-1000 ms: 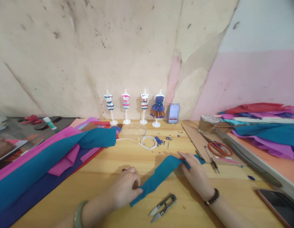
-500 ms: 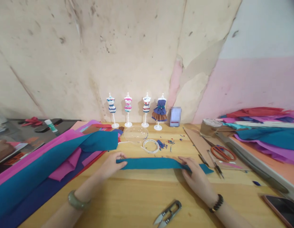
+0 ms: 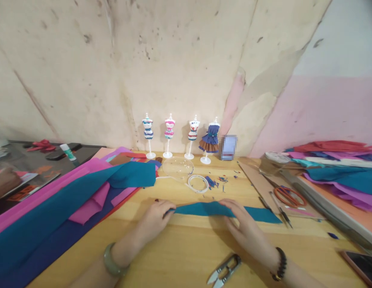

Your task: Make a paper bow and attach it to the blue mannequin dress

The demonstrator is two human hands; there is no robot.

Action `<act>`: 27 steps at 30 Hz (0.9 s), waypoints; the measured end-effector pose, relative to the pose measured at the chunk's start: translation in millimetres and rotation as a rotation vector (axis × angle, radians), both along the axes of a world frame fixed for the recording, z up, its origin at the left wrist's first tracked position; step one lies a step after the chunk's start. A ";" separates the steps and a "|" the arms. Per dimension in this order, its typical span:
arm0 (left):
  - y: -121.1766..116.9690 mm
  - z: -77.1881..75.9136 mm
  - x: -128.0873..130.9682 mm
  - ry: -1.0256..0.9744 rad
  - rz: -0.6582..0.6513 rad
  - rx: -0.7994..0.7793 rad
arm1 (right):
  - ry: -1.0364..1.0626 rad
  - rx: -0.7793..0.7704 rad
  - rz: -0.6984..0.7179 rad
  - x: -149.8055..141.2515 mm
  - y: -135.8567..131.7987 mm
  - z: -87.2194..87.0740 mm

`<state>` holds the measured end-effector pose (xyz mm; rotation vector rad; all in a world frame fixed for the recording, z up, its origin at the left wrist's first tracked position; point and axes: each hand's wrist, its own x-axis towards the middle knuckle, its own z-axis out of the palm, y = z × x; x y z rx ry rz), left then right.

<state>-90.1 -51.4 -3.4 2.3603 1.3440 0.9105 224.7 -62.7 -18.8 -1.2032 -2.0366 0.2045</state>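
Note:
A long teal fabric strip (image 3: 258, 214) lies flat across the wooden table (image 3: 186, 256). My left hand (image 3: 155, 219) pinches the strip's left end with curled fingers. Lying over the strip's middle, my right hand (image 3: 244, 230) presses it down with fingers stretched forward. A green bangle sits on my left wrist and a dark bead bracelet on my right. Thread snips (image 3: 224, 271) rest on the table just in front of my right hand.
Four small dress-form mannequins (image 3: 179, 134) stand at the wall. Teal, pink and navy cloth (image 3: 53, 208) is piled at left, more cloth (image 3: 338, 168) at right. Orange scissors (image 3: 289, 196), a tape coil (image 3: 198, 183), a clear disc (image 3: 177, 166) and a phone (image 3: 361, 262) lie around.
The strip went from slanted and partly lifted to flat and level. My left hand moved up and right along its left end; my right hand slid left toward the middle.

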 end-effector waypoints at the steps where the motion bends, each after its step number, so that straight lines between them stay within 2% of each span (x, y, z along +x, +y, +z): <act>1: -1.3 -2.3 1.5 0.038 -0.036 0.063 | -0.006 -0.006 0.039 -9.9 -1.3 5.1; 5: -5.7 -10.9 7.4 0.138 -0.131 0.197 | -0.052 -0.058 0.181 -54.4 -3.5 26.5; 8: -11.1 -8.3 11.6 0.150 -0.165 0.134 | -0.071 -0.100 0.292 -83.1 -4.9 35.9; 12: -19.2 0.8 17.4 0.029 -0.182 0.006 | -0.036 -0.126 0.329 -98.2 -7.4 32.0; 15: -19.6 2.5 19.6 -0.109 -0.133 -0.073 | -0.024 -0.178 0.275 -92.9 -6.2 26.1; 19: -11.1 0.5 16.0 -0.289 0.018 -0.183 | -0.085 -0.280 0.225 -76.9 2.0 28.3; 23: -0.7 2.9 7.4 -0.457 0.162 -0.247 | -0.039 -0.438 0.183 -56.2 15.5 39.2; 27: 6.6 8.8 -0.4 -0.540 0.306 -0.222 | 0.015 -0.613 0.237 -30.0 29.3 56.7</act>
